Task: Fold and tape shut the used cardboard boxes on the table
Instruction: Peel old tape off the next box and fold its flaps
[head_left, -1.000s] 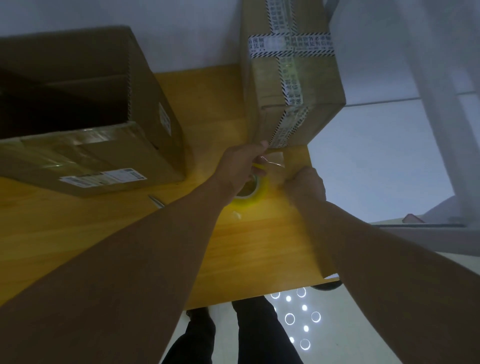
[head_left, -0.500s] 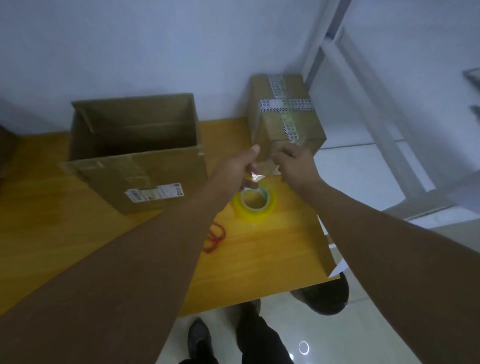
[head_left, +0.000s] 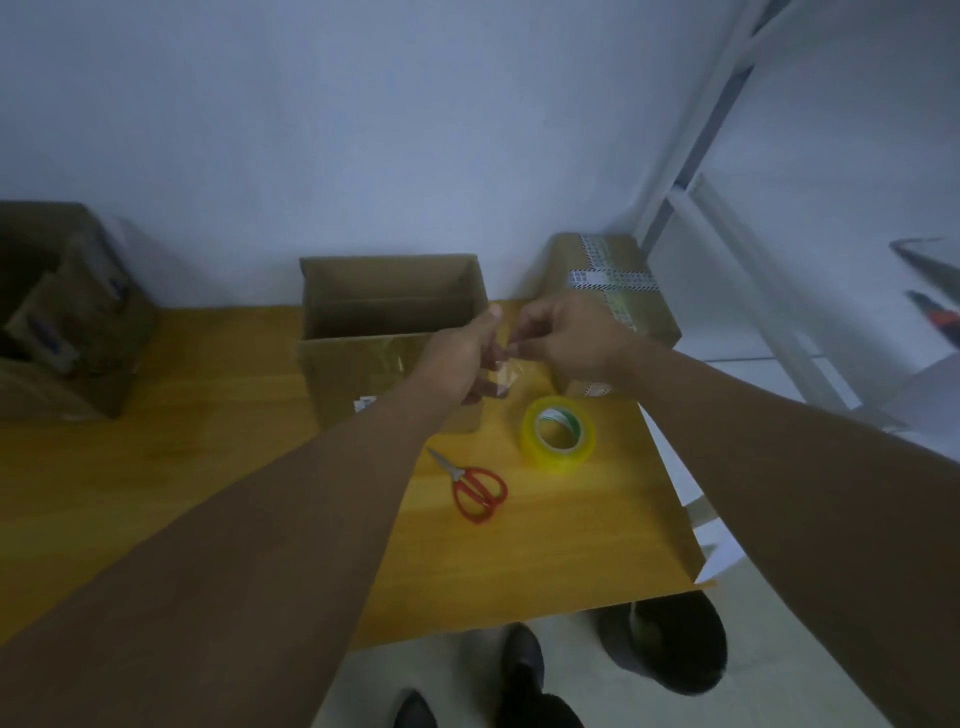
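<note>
Left hand, right hand pinch tape (label blurred).

Nothing is legible: printed tape on the sealed box, a white label on the open box and green print inside the tape roll are blurred.

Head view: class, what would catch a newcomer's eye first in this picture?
Two hands meet mid-frame, the left hand and right hand pinching a clear tape strip above the wooden table. Just below lie a yellow tape roll and red-handled scissors. Behind stand an open box and, to its right, a taped box.
</note>
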